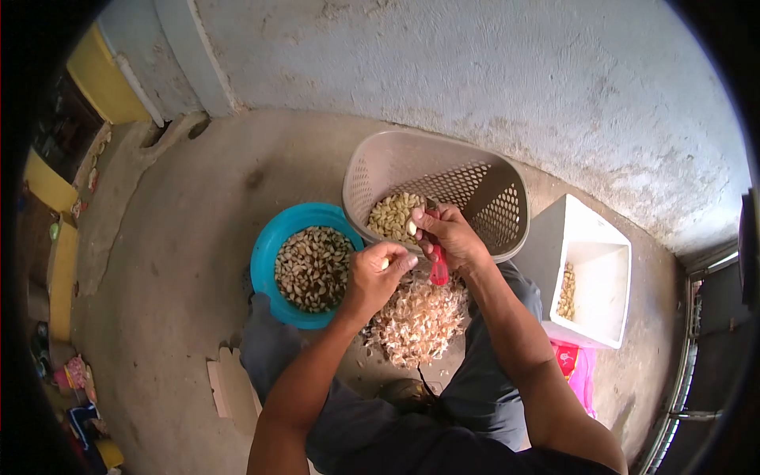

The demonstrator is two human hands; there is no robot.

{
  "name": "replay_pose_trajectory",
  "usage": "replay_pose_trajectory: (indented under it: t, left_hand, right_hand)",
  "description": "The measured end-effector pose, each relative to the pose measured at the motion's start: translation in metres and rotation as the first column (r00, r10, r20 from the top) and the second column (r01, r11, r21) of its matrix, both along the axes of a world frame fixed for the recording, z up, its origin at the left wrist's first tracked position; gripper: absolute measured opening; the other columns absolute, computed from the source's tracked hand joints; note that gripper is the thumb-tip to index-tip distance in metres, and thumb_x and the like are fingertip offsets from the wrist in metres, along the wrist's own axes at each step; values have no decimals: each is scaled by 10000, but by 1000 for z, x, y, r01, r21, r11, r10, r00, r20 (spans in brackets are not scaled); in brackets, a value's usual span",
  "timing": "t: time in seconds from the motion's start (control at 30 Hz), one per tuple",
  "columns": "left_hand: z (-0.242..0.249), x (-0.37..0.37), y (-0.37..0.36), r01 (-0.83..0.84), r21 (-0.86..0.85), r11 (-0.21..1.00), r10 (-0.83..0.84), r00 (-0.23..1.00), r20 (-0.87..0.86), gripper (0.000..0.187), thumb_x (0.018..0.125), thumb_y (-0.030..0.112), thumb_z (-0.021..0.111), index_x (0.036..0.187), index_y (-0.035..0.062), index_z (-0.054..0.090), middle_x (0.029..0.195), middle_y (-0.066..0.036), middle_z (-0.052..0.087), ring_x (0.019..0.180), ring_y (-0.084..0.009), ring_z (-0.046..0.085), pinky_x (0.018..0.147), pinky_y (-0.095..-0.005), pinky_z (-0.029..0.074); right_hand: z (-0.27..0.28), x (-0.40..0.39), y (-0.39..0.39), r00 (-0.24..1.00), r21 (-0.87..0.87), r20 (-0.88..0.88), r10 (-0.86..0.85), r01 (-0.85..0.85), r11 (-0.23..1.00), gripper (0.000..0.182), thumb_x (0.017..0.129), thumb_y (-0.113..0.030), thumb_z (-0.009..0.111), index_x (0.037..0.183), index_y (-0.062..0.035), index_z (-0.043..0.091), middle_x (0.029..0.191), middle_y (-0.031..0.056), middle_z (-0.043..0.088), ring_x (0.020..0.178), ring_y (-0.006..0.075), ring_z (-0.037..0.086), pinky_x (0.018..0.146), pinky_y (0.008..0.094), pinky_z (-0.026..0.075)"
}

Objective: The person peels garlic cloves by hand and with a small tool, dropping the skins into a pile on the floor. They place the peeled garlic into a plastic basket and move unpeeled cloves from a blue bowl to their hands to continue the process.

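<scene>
My left hand (374, 277) is closed, with a pale garlic clove (385, 263) showing between its fingers. My right hand (453, 236) is wrapped round a red-handled knife (439, 271), whose blade is mostly hidden by the fingers. A peeled garlic clove (412, 227) also shows at the right thumb and fingertips. Both hands are at the near edge of a grey-brown plastic basket (416, 166), where peeled cloves (389, 215) lie heaped on the left side. Beneath the hands spreads a pile of papery garlic skins (419, 321).
A blue basin (263, 265) on the left holds many garlic cloves (313, 273) in dark liquid. On the right stands a white foam box (609, 261) with cloves inside, beside a pink bag (584, 376). Cardboard (235, 388) lies near the left leg. A wall (507, 71) rises behind the basket.
</scene>
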State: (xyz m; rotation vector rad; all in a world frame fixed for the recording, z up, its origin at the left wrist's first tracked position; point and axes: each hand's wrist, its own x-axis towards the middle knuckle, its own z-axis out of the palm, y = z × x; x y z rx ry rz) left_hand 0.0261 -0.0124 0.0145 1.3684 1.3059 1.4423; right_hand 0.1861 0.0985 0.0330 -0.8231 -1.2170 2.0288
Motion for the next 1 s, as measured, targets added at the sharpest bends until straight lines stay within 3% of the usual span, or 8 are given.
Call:
replay_pose_trajectory:
  t: [0.33, 0.47, 0.7, 0.8, 0.87, 0.93, 0.97, 1.0]
  left_hand:
    - [5, -9, 2, -22, -120, 993, 53, 963, 264, 173, 985, 127, 677, 997, -45, 688, 682, -7, 606, 477, -55, 488, 408, -227, 364]
    - [-1, -16, 2, -26, -174, 984, 66, 971, 230, 129, 962, 101, 651, 943, -18, 697, 658, 5, 600, 513, -47, 517, 453, -230, 389]
    - [4, -20, 4, -150, -165, 975, 201, 911, 360, 141, 945, 105, 681, 943, -36, 676, 599, 2, 555, 443, -47, 454, 381, -218, 337]
    - [7, -32, 6, -172, -188, 967, 217, 942, 255, 163, 939, 122, 711, 941, -38, 679, 608, -4, 564, 432, -40, 440, 368, -219, 318]
    - [7, -40, 5, -107, -183, 977, 121, 990, 68, 141, 927, 73, 722, 1000, -46, 699, 669, -14, 622, 545, -85, 558, 499, -231, 445]
    - [1, -38, 7, -67, -85, 994, 55, 989, -137, 152, 920, 37, 718, 1047, -45, 707, 716, -16, 661, 631, -115, 621, 600, -245, 507]
    - [-1, -35, 2, -55, -82, 995, 41, 985, -169, 157, 895, 14, 738, 1046, -26, 734, 786, -45, 722, 750, -156, 675, 721, -286, 534]
    - [-2, -34, 2, -9, -112, 994, -19, 968, -249, 141, 886, 24, 750, 1019, -25, 742, 804, -64, 731, 748, -164, 680, 714, -298, 535]
  right_hand:
    - [-7, -17, -10, 986, 49, 165, 27, -36, 998, 334, 983, -298, 717, 791, -38, 631, 621, 4, 580, 467, 83, 526, 401, 249, 395]
    - [6, -16, -14, 925, 161, 379, 27, -94, 982, 325, 989, -305, 704, 831, -22, 693, 639, 15, 616, 496, 80, 553, 436, 244, 413]
    - [5, -2, -5, 877, 226, 376, 300, -401, 888, 288, 930, -252, 776, 885, 25, 712, 644, 32, 628, 458, 69, 548, 381, 219, 396]
    - [12, 16, 7, 859, 255, 390, 330, -446, 858, 273, 916, -234, 787, 931, 31, 724, 660, 40, 644, 464, 66, 557, 383, 211, 393]
    - [14, 28, 18, 888, 298, 395, 236, -367, 881, 266, 900, -198, 798, 970, 47, 719, 662, 28, 637, 476, 68, 549, 409, 226, 399]
    - [11, 23, 18, 845, 561, 480, -234, -91, 823, 135, 912, -115, 760, 926, 15, 725, 726, 38, 667, 495, 47, 515, 431, 240, 387]
    - [6, 26, 23, 845, 615, 469, -258, -104, 781, 131, 911, -113, 758, 932, 13, 728, 727, 36, 670, 496, 47, 513, 431, 238, 384]
    - [4, 28, 26, 844, 668, 456, -281, -115, 735, 128, 910, -110, 755, 938, 12, 730, 728, 34, 673, 496, 47, 512, 432, 237, 381]
